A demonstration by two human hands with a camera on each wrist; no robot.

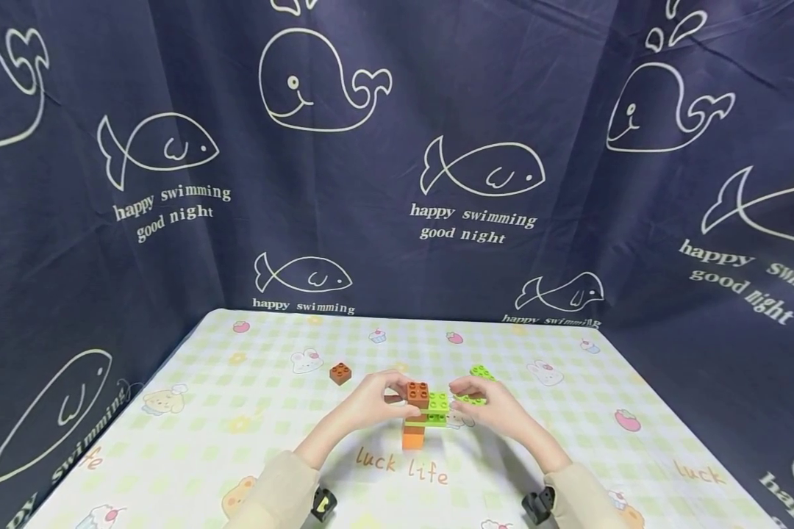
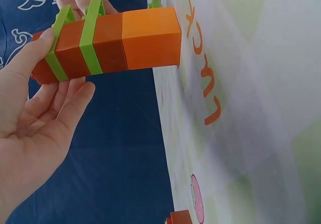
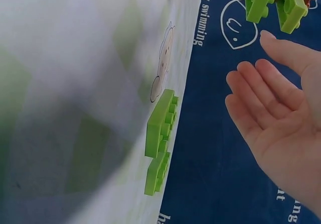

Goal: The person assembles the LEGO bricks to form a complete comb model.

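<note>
A tower of toy building bricks [image 1: 413, 439] stands upright on the table, an orange brick [image 2: 152, 38] at its foot. Above that, brown bricks alternate with two thin green plates [image 1: 439, 401], which jut out to the right. My left hand [image 1: 376, 394] grips the tower near its top, thumb on the near side and fingers behind. The brown top brick [image 1: 417, 394] shows its studs between thumb and fingers. Just right of the jutting plates is my right hand [image 1: 492, 408], its palm bare and its fingers [image 3: 261, 96] loosely bent, holding nothing.
A loose brown brick [image 1: 340, 373] lies on the table to the left, farther back than the tower. Two loose green plates [image 3: 161, 123] lie behind the right hand. A patterned cloth covers the table [image 1: 192, 411]; dark blue curtains [image 1: 397, 191] surround its back and sides.
</note>
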